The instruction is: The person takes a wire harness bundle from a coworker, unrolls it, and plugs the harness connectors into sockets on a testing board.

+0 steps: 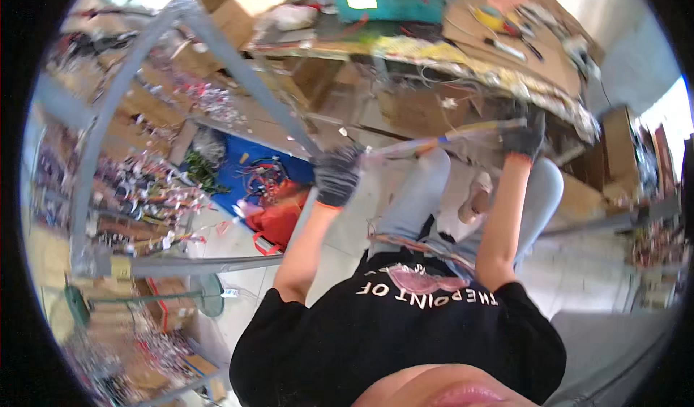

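Note:
My left hand, in a grey striped knit glove, is closed on one end of a long thin bundle of wires. The bundle runs nearly level above my knees, pale and translucent with blue and yellowish parts, and is blurred by motion. At its other end my right hand, in a dark glove, is closed around it just below the workbench edge. Its fingers are partly smeared.
Ahead stands a cluttered workbench with a teal bin, a marker and tools. At left, a grey metal frame borders racks of hanging wires. A blue tray holds cables and a red bag.

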`<act>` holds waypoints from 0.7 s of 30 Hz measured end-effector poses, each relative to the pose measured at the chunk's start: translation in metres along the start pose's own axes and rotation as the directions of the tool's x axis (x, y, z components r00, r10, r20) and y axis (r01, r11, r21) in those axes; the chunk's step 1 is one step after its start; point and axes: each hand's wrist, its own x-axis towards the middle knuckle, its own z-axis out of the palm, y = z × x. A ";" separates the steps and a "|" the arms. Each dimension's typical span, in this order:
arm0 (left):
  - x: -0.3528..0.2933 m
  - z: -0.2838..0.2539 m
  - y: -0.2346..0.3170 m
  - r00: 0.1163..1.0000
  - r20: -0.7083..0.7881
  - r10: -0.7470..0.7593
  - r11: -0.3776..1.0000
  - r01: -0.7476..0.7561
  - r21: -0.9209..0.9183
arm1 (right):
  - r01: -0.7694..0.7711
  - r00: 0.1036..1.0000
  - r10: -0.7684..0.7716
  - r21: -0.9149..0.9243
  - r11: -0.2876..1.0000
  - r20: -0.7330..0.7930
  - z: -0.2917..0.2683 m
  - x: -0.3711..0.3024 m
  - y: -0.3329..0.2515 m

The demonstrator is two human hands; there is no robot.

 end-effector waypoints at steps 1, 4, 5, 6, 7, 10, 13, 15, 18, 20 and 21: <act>0.017 -0.016 0.003 0.998 0.013 -0.067 0.964 0.068 -0.257 | -0.073 0.983 0.055 0.100 0.992 0.173 -0.020 0.012 -0.017; 0.057 -0.038 -0.002 0.984 0.180 0.010 0.893 0.072 -0.444 | -0.085 0.991 0.072 0.113 0.990 0.116 0.019 0.001 -0.055; 0.062 -0.036 -0.006 0.965 0.251 0.078 0.913 0.032 -0.408 | -0.131 0.954 0.102 0.088 0.987 0.283 0.033 -0.009 -0.065; 0.064 -0.030 -0.005 0.963 0.256 0.089 0.907 0.028 -0.420 | -0.083 0.938 0.074 0.011 0.996 0.340 0.046 -0.016 -0.077; 0.067 -0.022 -0.001 0.908 0.320 0.271 0.907 -0.129 -0.401 | -0.019 0.920 0.045 -0.069 0.997 0.390 0.062 -0.030 -0.095; 0.057 -0.013 0.018 0.838 0.329 0.436 0.879 -0.319 -0.354 | 0.360 0.919 -0.069 -0.759 0.543 0.387 0.071 -0.042 -0.138; 0.093 -0.009 0.028 0.912 0.256 0.321 0.932 -0.256 -0.257 | 0.327 0.866 -0.366 -0.940 -0.099 0.340 0.084 -0.063 -0.172; 0.098 -0.005 0.030 0.961 0.207 0.186 0.968 -0.142 -0.208 | 0.346 0.751 -0.464 -0.879 -0.329 0.470 0.067 -0.070 -0.236; 0.081 0.004 0.047 0.806 0.018 0.591 0.746 -0.556 0.366 | 0.505 0.781 -0.599 -0.741 0.443 0.174 0.031 -0.087 -0.285; 0.042 0.018 0.049 0.706 0.275 0.652 0.754 -0.643 -0.135 | 0.335 0.942 -0.312 -0.250 0.909 0.126 -0.008 -0.112 -0.310; 0.014 0.052 0.031 0.675 0.392 0.625 0.777 -0.585 -0.231 | 0.074 0.966 -0.045 -0.105 0.992 0.255 -0.035 -0.121 -0.314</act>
